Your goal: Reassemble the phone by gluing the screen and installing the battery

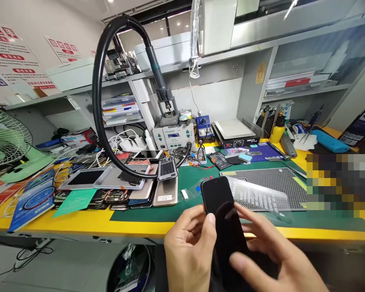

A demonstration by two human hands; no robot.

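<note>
A black smartphone [220,202] with a dark screen is held upright and slightly tilted in front of the bench edge. My left hand [191,247] grips its left side, with the thumb at the edge of the screen and the fingers curled behind. Along the opposite side, the fingers of my right hand [278,253] touch the phone's edge, while its thumb hovers over or rests on the lower screen; I cannot tell which. Behind the phone, a clear printed plastic sheet [258,194] lies on a grey perforated mat [275,180].
A hot-air station [173,136] stands at the back, its black hose [96,89] arching over the left side. Stacked phones [166,192] and a blue booklet [33,198] occupy the bench's left. A green fan [18,162] is far left; a bin [109,280] sits below.
</note>
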